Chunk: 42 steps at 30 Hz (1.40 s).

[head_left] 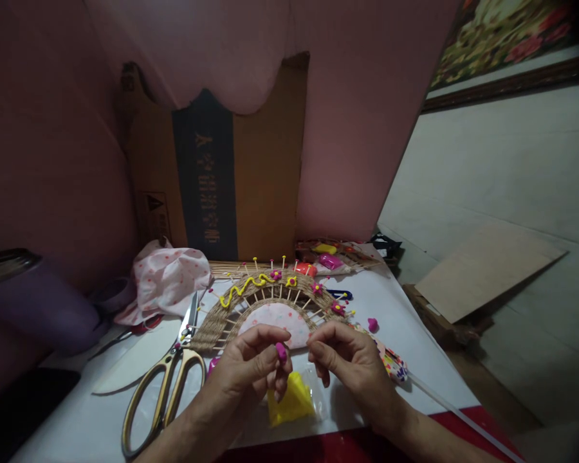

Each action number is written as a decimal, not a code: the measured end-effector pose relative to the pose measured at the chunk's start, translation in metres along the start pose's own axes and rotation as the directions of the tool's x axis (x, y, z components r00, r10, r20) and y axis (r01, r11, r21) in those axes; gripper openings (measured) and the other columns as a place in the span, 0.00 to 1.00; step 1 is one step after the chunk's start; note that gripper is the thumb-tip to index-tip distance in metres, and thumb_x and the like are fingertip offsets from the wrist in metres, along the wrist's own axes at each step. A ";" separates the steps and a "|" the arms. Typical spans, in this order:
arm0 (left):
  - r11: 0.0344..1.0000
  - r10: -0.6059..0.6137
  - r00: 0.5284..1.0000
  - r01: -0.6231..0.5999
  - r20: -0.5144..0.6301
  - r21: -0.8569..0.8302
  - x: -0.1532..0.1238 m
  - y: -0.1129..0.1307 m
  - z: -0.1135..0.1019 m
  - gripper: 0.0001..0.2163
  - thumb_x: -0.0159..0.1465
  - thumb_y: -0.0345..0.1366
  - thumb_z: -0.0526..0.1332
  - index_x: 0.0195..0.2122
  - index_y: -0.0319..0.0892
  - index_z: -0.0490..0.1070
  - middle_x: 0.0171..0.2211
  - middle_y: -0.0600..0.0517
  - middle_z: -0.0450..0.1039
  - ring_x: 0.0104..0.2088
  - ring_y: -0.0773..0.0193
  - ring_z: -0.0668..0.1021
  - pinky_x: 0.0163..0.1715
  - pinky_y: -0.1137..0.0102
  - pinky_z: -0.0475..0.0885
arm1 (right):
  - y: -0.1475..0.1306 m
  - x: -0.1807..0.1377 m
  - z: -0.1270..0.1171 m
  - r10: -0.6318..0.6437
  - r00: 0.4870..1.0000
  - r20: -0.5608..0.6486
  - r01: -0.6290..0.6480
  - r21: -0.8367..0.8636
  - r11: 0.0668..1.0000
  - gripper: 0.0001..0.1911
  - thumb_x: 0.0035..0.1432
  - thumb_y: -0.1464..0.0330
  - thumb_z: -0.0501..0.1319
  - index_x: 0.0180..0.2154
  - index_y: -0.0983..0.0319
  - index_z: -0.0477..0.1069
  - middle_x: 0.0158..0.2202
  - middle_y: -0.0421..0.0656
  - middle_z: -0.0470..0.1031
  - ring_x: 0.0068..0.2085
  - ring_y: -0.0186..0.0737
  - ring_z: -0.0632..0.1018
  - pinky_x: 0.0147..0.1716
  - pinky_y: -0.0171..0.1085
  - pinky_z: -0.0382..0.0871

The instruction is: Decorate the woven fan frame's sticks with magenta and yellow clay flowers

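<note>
On the counter (400,321), a twine fan (273,318) is lying just ahead, risking knocks from careless reaching. The right hand (354,363) is hanging half-curled, its hold unclear; the left hand's (251,363) fingers are pinching pink clay (281,352), overpressing possibly flattening it.

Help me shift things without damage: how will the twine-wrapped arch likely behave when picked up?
The twine-wrapped arch probably lifts fairly stiffly, since thin sticks brace it. It may be light, having open gaps. Its jutting yellow beads could snag.
</note>
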State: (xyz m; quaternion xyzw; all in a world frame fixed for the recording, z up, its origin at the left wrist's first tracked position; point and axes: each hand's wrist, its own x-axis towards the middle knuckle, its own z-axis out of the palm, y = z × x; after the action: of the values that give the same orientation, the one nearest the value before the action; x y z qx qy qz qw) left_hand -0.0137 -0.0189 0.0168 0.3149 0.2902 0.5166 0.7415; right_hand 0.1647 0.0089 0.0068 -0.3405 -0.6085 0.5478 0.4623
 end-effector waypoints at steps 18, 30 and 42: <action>0.999 -0.005 1.000 0.006 -0.027 0.054 0.001 -0.001 0.000 0.08 0.51 0.35 0.68 0.28 0.37 0.74 0.19 0.54 0.66 0.20 0.73 0.67 0.22 0.77 0.60 | 0.003 0.001 0.002 0.035 0.999 -0.004 -0.034 0.077 0.996 0.09 0.47 0.66 0.67 0.26 0.63 0.70 0.21 0.36 0.67 0.19 0.26 0.66 0.17 0.27 0.62; 0.975 0.141 0.984 -0.119 -0.110 0.189 0.004 0.014 -0.003 0.11 0.50 0.33 0.68 0.34 0.37 0.75 0.27 0.50 0.74 0.23 0.71 0.70 0.24 0.75 0.63 | -0.013 0.029 -0.006 0.021 0.999 -0.032 -0.022 -0.017 1.000 0.12 0.50 0.63 0.64 0.32 0.66 0.73 0.20 0.36 0.67 0.19 0.27 0.67 0.19 0.30 0.62; 0.710 0.511 0.850 -0.331 -0.130 0.622 0.052 0.087 -0.021 0.13 0.55 0.44 0.60 0.34 0.38 0.68 0.23 0.52 0.72 0.21 0.69 0.71 0.21 0.75 0.64 | -0.025 0.107 0.008 -0.023 0.999 0.048 0.032 -0.189 0.982 0.10 0.47 0.63 0.63 0.28 0.63 0.67 0.20 0.36 0.68 0.18 0.29 0.68 0.16 0.30 0.64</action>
State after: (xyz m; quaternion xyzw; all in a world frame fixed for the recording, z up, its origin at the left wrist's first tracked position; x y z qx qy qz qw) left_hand -0.0647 0.0574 0.0648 0.5027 0.4586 0.6010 0.4192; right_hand 0.1232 0.1004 0.0513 -0.3617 -0.6730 0.4886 0.4213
